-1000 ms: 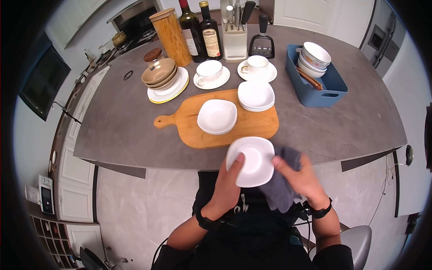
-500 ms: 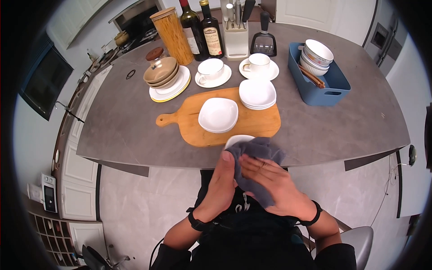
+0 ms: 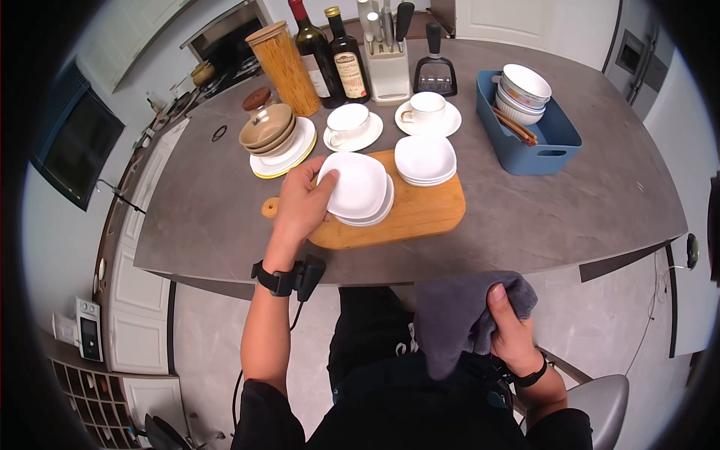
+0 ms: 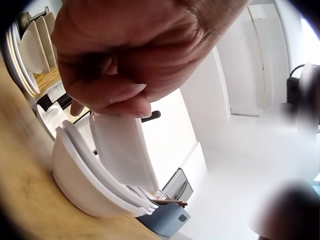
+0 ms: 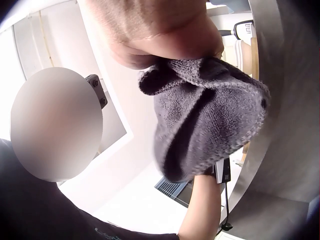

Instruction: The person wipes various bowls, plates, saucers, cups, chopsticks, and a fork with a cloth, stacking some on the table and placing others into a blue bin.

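My left hand (image 3: 301, 206) pinches a white squarish bowl (image 3: 354, 186) by its left rim, thumb on top. In the left wrist view this bowl (image 4: 122, 150) is tilted, just above and overlapping two stacked white bowls (image 4: 82, 182). That stack (image 3: 375, 216) rests on a wooden cutting board (image 3: 420, 214). Close to the table's front edge, my right hand (image 3: 514, 337) grips a bunched grey cloth (image 3: 457, 319), thumb over it. The cloth (image 5: 210, 120) hangs in folds in the right wrist view.
Another stack of white bowls (image 3: 426, 159) occupies the board's right side. Behind are two cups on saucers (image 3: 358, 141), brown bowls (image 3: 266, 127) on plates, bottles (image 3: 349, 64), a pasta jar (image 3: 285, 71) and a knife block (image 3: 390, 75). A blue basket (image 3: 532, 159) holds bowls and chopsticks.
The cloth has come off the bowl and moved right and down with my right hand. My left hand has carried the bowl forward and left, over the stack on the board.
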`<state>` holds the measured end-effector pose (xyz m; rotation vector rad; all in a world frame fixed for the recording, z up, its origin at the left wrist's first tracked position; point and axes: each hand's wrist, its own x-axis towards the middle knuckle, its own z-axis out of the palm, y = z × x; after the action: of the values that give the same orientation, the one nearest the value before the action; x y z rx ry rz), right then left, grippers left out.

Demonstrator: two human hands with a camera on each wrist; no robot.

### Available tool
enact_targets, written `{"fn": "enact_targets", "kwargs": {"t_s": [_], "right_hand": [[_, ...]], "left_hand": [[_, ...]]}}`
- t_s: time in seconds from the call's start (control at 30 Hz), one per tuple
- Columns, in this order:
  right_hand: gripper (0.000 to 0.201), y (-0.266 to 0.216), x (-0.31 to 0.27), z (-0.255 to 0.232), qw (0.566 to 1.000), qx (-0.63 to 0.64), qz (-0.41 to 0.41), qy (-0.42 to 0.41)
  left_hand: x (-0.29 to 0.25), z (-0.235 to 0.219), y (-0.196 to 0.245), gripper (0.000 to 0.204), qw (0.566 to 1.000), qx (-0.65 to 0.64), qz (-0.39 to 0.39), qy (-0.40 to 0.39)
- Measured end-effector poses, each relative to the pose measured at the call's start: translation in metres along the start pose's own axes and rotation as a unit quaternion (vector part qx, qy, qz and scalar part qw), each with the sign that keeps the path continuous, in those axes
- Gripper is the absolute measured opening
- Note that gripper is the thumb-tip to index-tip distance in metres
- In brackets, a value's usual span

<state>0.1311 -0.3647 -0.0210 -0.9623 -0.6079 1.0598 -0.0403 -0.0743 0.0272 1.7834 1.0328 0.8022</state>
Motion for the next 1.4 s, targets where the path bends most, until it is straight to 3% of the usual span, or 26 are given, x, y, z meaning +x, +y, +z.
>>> {"fn": "enact_targets", "kwargs": {"t_s": [0.43,0.5,0.63,0.7,0.8,0.87,0.97,1.0,1.07,1.2,1.27,1.3,1.37,1.4], "right_hand": [[0.037,0.001,0.005,-0.005,0.999,-0.035,-0.009,0.016],[0.038,0.001,0.005,-0.006,0.999,-0.043,-0.007,0.021],[0.038,0.000,0.006,-0.008,0.998,-0.052,-0.008,0.028],[0.038,0.001,0.007,-0.011,0.998,-0.054,-0.010,0.024],[0.039,0.007,0.012,-0.013,0.998,-0.014,-0.014,0.058],[0.043,0.004,0.019,-0.011,0.988,0.095,0.032,0.116],[0.051,-0.003,0.020,-0.012,0.981,0.140,0.067,0.120],[0.051,-0.004,0.020,-0.015,0.981,0.138,0.062,0.123],[0.052,-0.003,0.017,-0.024,0.979,0.158,0.055,0.113],[0.053,-0.003,0.017,-0.035,0.974,0.176,0.059,0.133],[0.055,-0.004,0.022,-0.035,0.976,0.151,-0.005,0.156],[0.055,-0.005,0.025,-0.030,0.976,0.152,-0.006,0.156],[0.058,-0.008,0.029,-0.017,0.975,0.076,-0.125,0.168],[0.060,-0.007,0.029,-0.017,0.977,-0.030,-0.151,0.145]], "left_hand": [[0.004,0.010,-0.020,0.030,0.987,0.159,-0.021,-0.012],[0.012,0.009,-0.045,0.031,0.976,0.184,0.113,0.019],[0.000,0.009,-0.012,0.029,0.957,0.261,0.108,0.058],[-0.011,0.018,0.016,0.024,0.906,0.360,0.168,0.146],[-0.020,0.051,0.033,0.018,0.877,0.359,0.301,0.111],[-0.014,0.077,0.034,0.017,0.836,0.360,0.412,0.051],[-0.013,0.106,0.034,0.018,0.814,0.414,0.407,0.006],[-0.011,0.109,0.036,0.018,0.814,0.410,0.411,0.006],[-0.010,0.111,0.041,0.021,0.820,0.485,0.301,-0.047],[-0.010,0.105,0.044,0.019,0.829,0.458,0.321,-0.026],[-0.011,0.101,0.047,0.015,0.859,0.366,0.354,0.052],[-0.015,0.101,0.051,0.015,0.859,0.366,0.355,0.051],[-0.033,0.100,0.062,0.018,0.954,0.120,0.271,0.037],[-0.044,0.100,0.067,0.018,0.954,0.118,0.272,0.033]]}}
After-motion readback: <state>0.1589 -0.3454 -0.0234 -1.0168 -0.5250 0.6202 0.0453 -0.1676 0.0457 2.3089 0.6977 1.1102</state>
